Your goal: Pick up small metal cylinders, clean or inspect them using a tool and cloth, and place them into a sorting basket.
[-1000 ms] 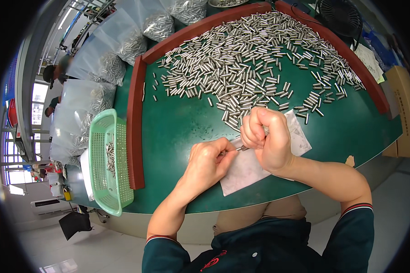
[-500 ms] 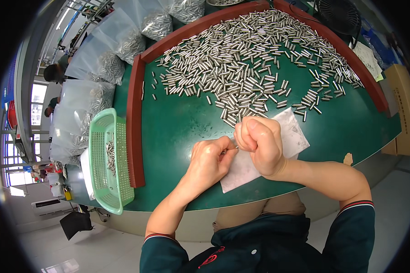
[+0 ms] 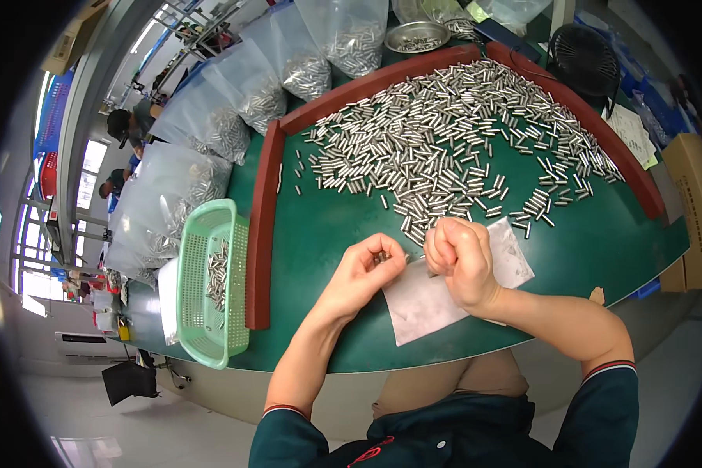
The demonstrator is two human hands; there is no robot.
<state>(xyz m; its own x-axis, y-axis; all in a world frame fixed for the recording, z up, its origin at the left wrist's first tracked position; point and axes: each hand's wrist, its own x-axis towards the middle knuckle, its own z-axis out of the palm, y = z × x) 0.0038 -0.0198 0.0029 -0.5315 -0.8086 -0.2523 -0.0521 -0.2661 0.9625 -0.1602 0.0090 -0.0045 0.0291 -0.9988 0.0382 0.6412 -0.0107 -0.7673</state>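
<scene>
My left hand [image 3: 366, 269] is curled above the green tabletop [image 3: 320, 226], its fingers closed round several short metal pins that peek out by the thumb. Just to its right, my right hand [image 3: 466, 264] is closed in a fist, thumb against the fingers. A small shiny bit shows in the narrow gap between the hands; whether the right fingers grip it is hidden. Below both hands lies a stained whitish cloth [image 3: 413, 312]. Beyond them spreads a large heap of silvery metal pins [image 3: 421, 140].
Dark red wooden rails [image 3: 261, 234] border the heap at left and back. Outside the left rail stands a light green plastic basket [image 3: 191, 312] with some pins inside. Clear bags [image 3: 304, 74] of pins line the far left. A black fan [image 3: 583, 58] and a cardboard box [image 3: 688, 203] are at right.
My hands have drawn slightly apart, and pins now show in the left one. The whole view has shifted, so the table sits lower and farther right.
</scene>
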